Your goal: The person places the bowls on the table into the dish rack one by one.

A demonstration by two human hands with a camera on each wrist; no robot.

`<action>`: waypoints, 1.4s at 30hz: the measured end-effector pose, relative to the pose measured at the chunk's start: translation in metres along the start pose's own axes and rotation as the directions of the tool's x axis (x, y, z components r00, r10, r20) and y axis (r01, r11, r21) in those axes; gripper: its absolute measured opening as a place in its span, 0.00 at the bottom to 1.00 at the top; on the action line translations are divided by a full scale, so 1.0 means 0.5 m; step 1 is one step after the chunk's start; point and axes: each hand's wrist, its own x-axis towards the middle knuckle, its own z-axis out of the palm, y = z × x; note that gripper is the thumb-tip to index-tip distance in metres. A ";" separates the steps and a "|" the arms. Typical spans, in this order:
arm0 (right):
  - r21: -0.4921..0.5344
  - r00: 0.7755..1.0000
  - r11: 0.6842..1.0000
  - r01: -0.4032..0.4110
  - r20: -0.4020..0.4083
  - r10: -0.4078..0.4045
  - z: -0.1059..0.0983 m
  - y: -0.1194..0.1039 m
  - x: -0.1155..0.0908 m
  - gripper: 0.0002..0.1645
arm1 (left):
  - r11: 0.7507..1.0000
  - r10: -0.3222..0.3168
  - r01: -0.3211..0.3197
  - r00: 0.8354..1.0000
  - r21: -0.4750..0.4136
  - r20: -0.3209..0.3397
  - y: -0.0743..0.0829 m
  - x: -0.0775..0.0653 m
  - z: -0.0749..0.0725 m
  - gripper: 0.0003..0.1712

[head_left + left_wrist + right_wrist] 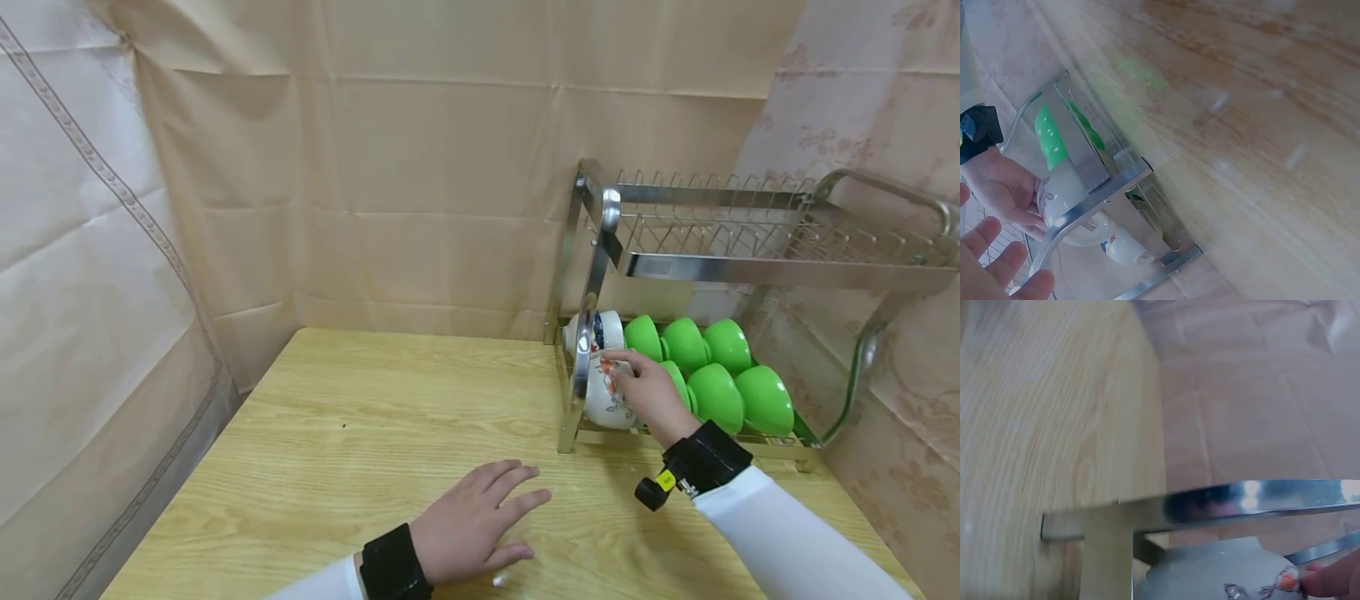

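My right hand [652, 392] grips a white bowl with an orange floral pattern [606, 402], which sits tipped on its side at the left front of the rack's lower tier. In the right wrist view, a fingertip [1325, 578] presses against the flowered side of this bowl [1204, 575]. Behind it, by the rear post, is a white bowl with a blue band [612, 330]. Green bowls [716, 398] stand on edge in two rows just right of my right hand. My left hand [472, 525] hovers over the table with fingers spread, holding nothing.
The two-tier metal dish rack [750, 267] stands at the right of the wooden table [360, 417]. Its curved left post [592, 308] rises close beside the flowered bowl. Beige cloth [435, 167] hangs behind the table, and pale curtains hang at both sides.
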 end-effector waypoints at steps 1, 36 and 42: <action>-0.044 1.000 0.999 0.018 -0.001 -0.018 0.001 -0.001 0.001 0.25 | 1.000 0.001 -0.001 1.000 0.000 -0.003 0.000 0.000 0.000 0.39; -0.792 0.932 0.556 0.252 0.044 -0.361 0.050 -0.008 0.002 0.39 | 0.999 -0.017 0.017 1.000 -0.028 -0.002 0.009 -0.007 -0.005 0.38; -0.799 0.914 0.539 0.267 0.034 -0.404 0.055 -0.001 0.000 0.40 | 1.000 -0.011 0.011 1.000 -0.022 -0.010 0.012 -0.008 -0.004 0.37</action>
